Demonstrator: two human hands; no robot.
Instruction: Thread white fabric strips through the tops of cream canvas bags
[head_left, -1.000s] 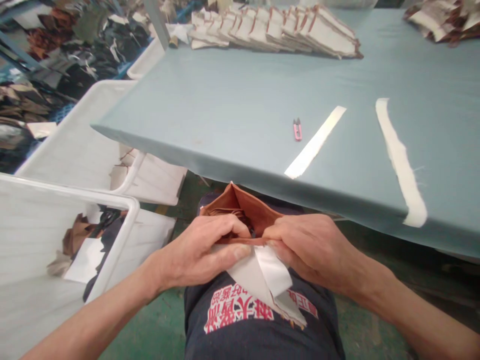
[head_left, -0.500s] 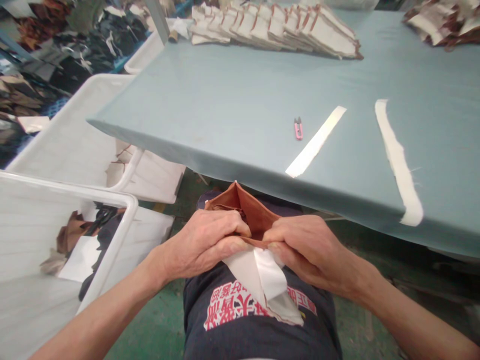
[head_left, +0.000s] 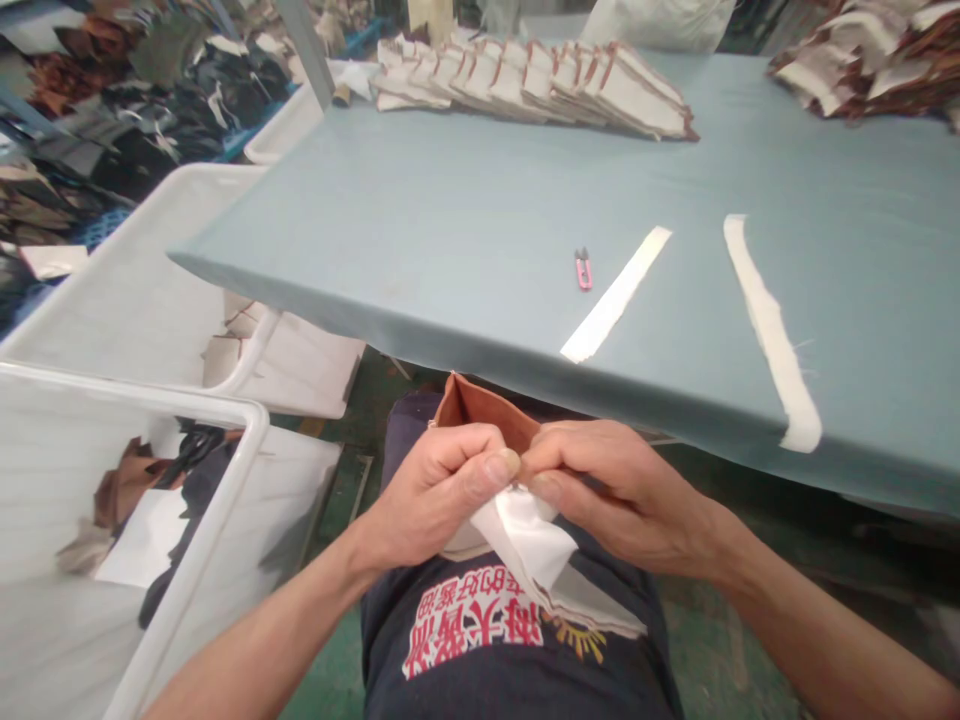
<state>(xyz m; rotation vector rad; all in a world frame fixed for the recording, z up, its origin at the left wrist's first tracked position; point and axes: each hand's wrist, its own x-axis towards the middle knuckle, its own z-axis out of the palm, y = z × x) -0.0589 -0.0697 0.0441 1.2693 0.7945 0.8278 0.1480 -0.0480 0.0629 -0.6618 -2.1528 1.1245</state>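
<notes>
Both hands meet in my lap below the table edge, closed on one piece of brown fabric with a white lining (head_left: 529, 545). My left hand (head_left: 435, 490) pinches its top edge with thumb and fingers. My right hand (head_left: 607, 495) grips the same edge from the other side, fingertips touching the left thumb. The brown part (head_left: 480, 400) pokes up behind my fingers; the white lining hangs down over my dark printed shirt (head_left: 480, 650).
A grey-blue table (head_left: 465, 210) spans the view ahead. On it lie small pink thread snips (head_left: 583, 270), a white strip (head_left: 615, 295), a frayed white strip (head_left: 769, 330) and fanned stacks of sewn pieces (head_left: 532, 80). White plastic bins (head_left: 187, 420) with scraps stand at my left.
My hands drew closer together and now pinch the fabric's top edge; the brown pocket that stood open has been folded down, and more white lining hangs out.
</notes>
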